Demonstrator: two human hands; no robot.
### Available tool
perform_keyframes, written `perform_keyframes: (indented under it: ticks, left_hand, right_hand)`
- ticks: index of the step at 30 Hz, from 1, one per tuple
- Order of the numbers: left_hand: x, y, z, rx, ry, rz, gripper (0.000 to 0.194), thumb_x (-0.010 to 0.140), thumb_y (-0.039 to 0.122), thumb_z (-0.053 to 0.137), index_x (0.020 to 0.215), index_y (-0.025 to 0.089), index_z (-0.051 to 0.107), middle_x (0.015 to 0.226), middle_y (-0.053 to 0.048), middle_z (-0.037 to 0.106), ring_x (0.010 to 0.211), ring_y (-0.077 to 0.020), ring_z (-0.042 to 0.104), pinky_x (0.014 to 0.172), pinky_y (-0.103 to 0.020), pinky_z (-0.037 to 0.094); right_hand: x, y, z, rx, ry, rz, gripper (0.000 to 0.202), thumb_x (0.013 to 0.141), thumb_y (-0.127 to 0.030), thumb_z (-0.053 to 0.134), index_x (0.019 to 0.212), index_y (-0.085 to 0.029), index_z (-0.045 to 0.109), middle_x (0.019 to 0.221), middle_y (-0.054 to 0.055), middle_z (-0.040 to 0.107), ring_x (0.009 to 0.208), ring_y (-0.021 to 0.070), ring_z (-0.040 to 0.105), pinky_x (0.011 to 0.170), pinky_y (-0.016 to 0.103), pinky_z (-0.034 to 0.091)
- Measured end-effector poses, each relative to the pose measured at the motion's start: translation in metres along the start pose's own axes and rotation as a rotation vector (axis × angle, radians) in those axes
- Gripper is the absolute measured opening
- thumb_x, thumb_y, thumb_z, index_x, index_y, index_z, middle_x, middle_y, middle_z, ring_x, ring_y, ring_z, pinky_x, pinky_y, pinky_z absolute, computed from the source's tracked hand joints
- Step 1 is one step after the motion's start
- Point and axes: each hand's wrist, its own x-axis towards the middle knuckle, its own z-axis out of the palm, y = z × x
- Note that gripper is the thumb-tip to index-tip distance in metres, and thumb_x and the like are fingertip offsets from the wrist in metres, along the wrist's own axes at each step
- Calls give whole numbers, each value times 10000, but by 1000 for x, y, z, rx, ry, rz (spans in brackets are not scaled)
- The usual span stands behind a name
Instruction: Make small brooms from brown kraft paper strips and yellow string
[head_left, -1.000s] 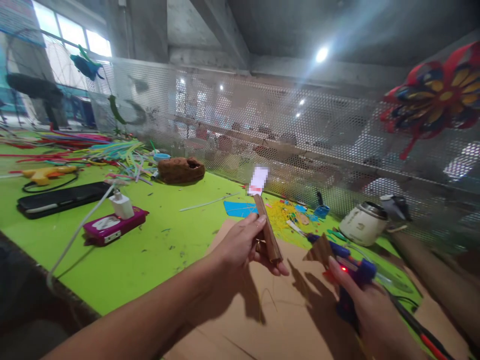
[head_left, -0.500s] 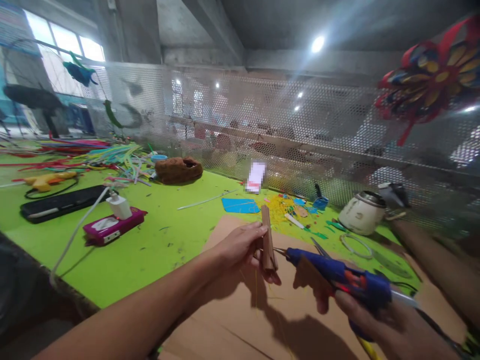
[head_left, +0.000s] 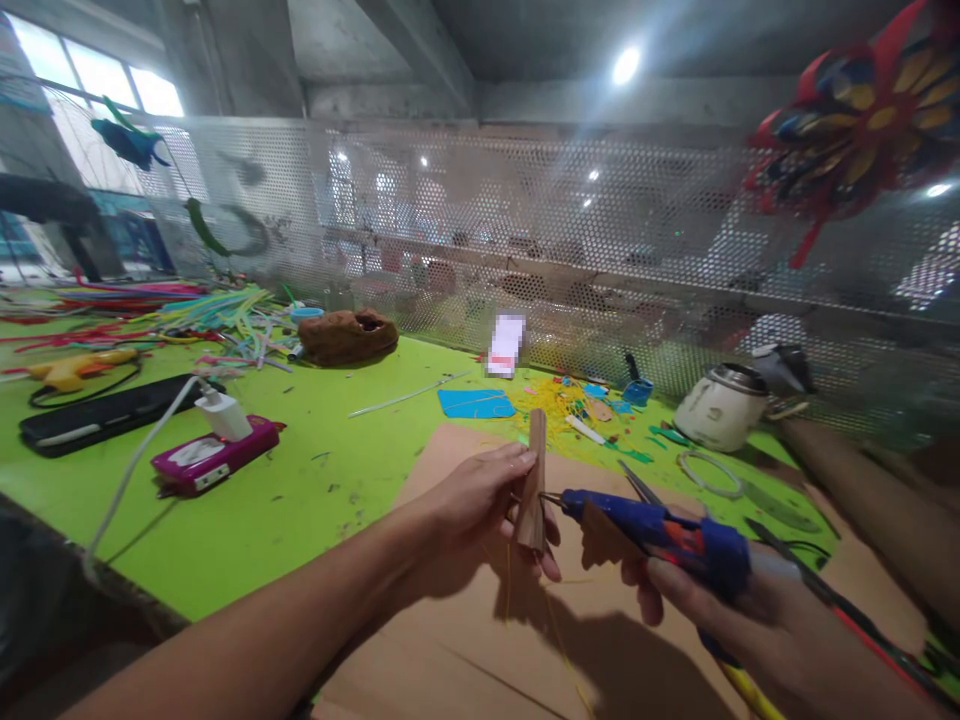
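My left hand (head_left: 480,492) is closed round a narrow brown folded strip (head_left: 537,470), held nearly upright above a tan board (head_left: 457,640). Whether the strip is wood or card I cannot tell. A blue hot glue gun (head_left: 660,530) sits in my right hand (head_left: 750,615), its metal nozzle pointing left at the strip's right side. The tip appears to touch the strip or come very close to it. A jagged brown piece (head_left: 604,540) hangs under the front of the gun. Thin yellow strands lie below the left hand.
Scissors (head_left: 637,483) lie behind the glue gun. Yellow shreds (head_left: 551,405), a blue card (head_left: 476,403) and a white metal pot (head_left: 721,408) are farther back. A purple power strip (head_left: 217,455) stands left. Another person's arm (head_left: 862,500) rests at right.
My right hand has brought the glue gun slightly left, closer to the strip. The strip has turned a little in my left hand, its top now leaning right. The whole view has shifted slightly.
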Motion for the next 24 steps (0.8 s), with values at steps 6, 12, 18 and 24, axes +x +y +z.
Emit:
perform_keyframes:
  ticks: [6, 12, 18, 24]
  left_hand:
    - [2, -2, -4, -15, -34, -29, 299, 884, 450, 425, 798, 164, 441, 687, -131, 657, 566, -244, 672, 428, -243, 394]
    - [2, -4, -3, -59, -46, -10, 328, 878, 464, 430, 799, 149, 474, 639, -114, 639, 558, -256, 665, 501, -330, 483]
    - [2, -7, -2, -83, -19, -60, 309, 881, 433, 415, 845, 133, 479, 662, -117, 641, 568, -261, 667, 550, -359, 495]
    - [3, -10, -1, -53, -24, -42, 256, 883, 414, 428, 868, 160, 459, 627, -95, 641, 542, -243, 654, 528, -351, 501]
  right_hand:
    - [-1, -7, 5, 79, 49, -1, 353, 773, -478, 562, 544, -215, 610, 633, 24, 647, 603, 156, 605, 563, 210, 508]
    - [2, 0, -3, 41, -60, -34, 333, 788, -461, 565, 583, -202, 612, 705, 48, 681, 650, 173, 633, 571, 222, 522]
    - [3, -6, -1, 77, -20, -18, 351, 790, -468, 561, 553, -212, 601, 696, 36, 674, 647, 171, 625, 566, 220, 519]
    - [4, -7, 3, 110, 6, -22, 371, 784, -487, 565, 532, -218, 604, 686, 28, 666, 635, 167, 611, 556, 223, 508]
